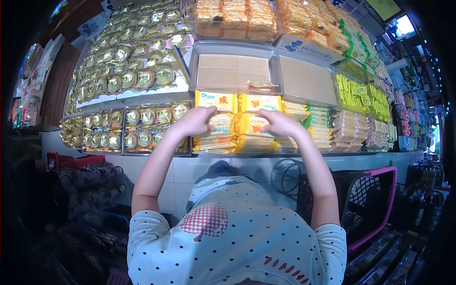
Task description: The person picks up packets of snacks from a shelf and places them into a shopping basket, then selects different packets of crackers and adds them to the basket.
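Observation:
Yellow snack packets fill a low compartment in front of me, in two neighbouring stacks. Over the left stack [227, 124] is my left hand [194, 121], its thumb and fingers apart and its fingertips at the packets' left side. My right hand [281, 123] mirrors it at the right stack [246, 124], thumb and fingers likewise apart. Just beyond the fingers lie an upper left packet [213, 100] and an upper right packet [259, 102], printed in red and blue. Whether the fingertips press on the wrappers is hard to make out.
Behind the stacks, a cardboard-lined bin [232, 66] holds a few small packets [262, 86]. Round wrapped pastries [142, 78] are at left; green packets [352, 92] and pale packets [349, 127] are at right. A black shopping basket [368, 202] with a pink rim stands by my right side.

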